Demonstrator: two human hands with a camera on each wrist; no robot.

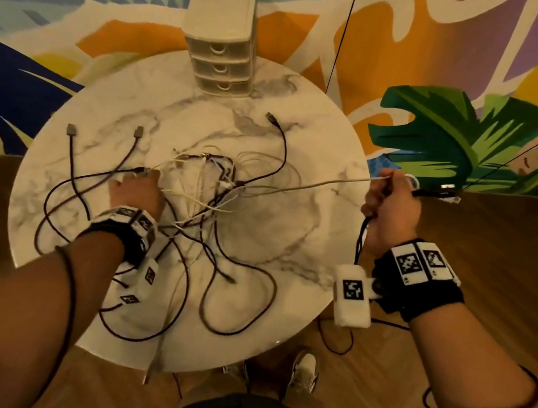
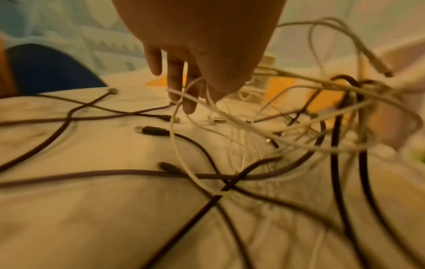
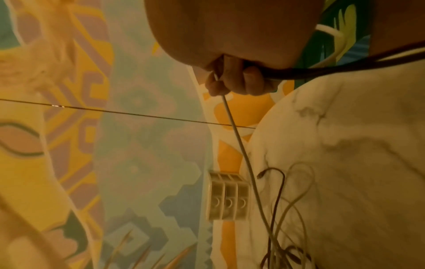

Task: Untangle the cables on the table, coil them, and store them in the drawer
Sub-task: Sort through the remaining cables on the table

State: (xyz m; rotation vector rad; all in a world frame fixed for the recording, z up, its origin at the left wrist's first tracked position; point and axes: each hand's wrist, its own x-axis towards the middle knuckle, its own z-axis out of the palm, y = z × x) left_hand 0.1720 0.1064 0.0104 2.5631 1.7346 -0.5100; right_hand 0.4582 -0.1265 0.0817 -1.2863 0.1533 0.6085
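Clearly early going: the round marble table (image 1: 309,230) carries the whole job, with the drawer unit (image 1: 222,41) at its far edge, all three drawers closed. At the table's centre the tangle of cables (image 1: 207,188) is unsorted — nothing coiled. Off the table's right rim, the right hand (image 1: 393,209) grips a pale cable (image 1: 315,184) drawn taut; the left hand (image 1: 136,190), fingers extended, rests on the tangle's left side.
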